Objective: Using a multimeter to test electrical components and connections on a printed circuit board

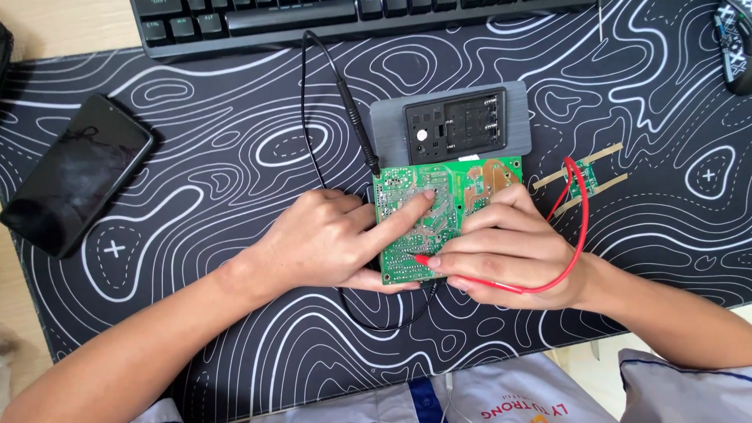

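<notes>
While the right hand (509, 251) pinches a red probe (462, 274) with its tip on the green circuit board (439, 215), the left hand (329, 243) grips the board's near edge, forefinger stretched flat across it. The board lies mid-mat, overlapping a grey meter (458, 121). A black probe (356, 125) rests beyond; farther off, a phone (74, 176) and keyboard (329, 16).

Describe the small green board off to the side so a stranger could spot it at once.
Start at the black desk mat with white wavy lines. Just past the right hand and the red lead, a small board lies alone. Unlike the big board under the hands, it is tiny, with two tan strips across it.
</notes>
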